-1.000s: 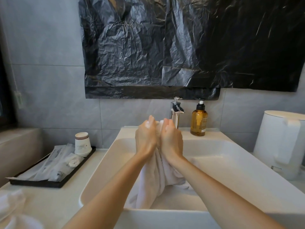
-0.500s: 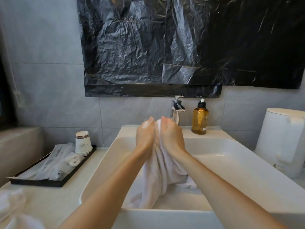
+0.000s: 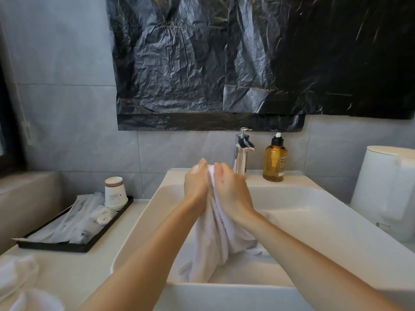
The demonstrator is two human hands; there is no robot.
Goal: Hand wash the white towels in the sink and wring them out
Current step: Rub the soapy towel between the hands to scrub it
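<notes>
Both hands are raised over the white sink, side by side. The left hand and the right hand each clench the bunched top of one white towel, whose lower part hangs down into the basin. Just behind the hands stand a chrome faucet and, to its right, an amber pump bottle. On the counter to the left, a black tray holds stacked paper cups and wrapped sachets. More white cloth lies at the near left corner.
</notes>
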